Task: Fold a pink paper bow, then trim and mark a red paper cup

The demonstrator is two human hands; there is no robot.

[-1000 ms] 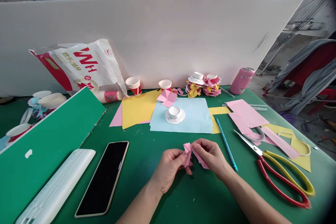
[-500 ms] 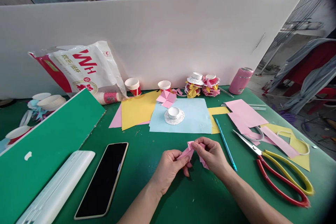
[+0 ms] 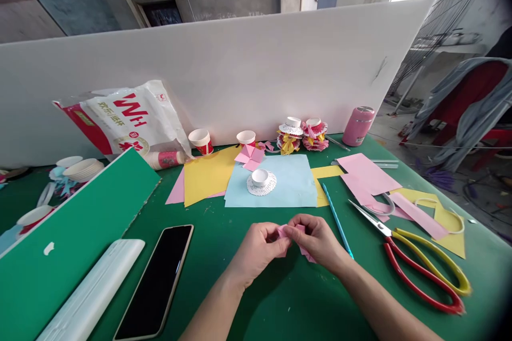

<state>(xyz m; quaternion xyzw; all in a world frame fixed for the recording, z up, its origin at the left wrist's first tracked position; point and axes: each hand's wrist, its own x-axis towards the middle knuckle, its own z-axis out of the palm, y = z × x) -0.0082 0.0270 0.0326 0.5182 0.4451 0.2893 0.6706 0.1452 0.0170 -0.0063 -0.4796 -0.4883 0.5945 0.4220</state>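
Pinching a small folded pink paper piece (image 3: 307, 254) between them: bare left hand (image 3: 260, 251) and bare right hand (image 3: 318, 241), both closed on it, thumbs nearly meeting. It sits over the near middle of the green desk (image 3: 210, 248), closer to the wearer than the light-blue paper sheet (image 3: 298, 181). Fingers cover most of it. Visible: a bit between the thumbs, plus a creased flap below the right hand. Looks thin, matte, angular; can't make out the full shape. Left fingertips mostly hidden. Both forearms cut off by the bottom edge.

Other occlusions: slim blue pencil (image 3: 336, 218) right of the hands, lower end lost at the right wrist. Black-screen smartphone (image 3: 156, 279) in a pale case, near end right at the bottom of frame. Long white plastic device (image 3: 100, 282) clipped there too; can't tell what it is. Tilted green board (image 3: 92, 218) runs off left and hides the lower part of a stack of white paper cups (image 3: 84, 169). Pink four-flap paper square (image 3: 251, 156) overlaps the blue sheet's far-left corner. Far right, a dim red shape under greyish cloth (image 3: 494, 82), hard to identify.
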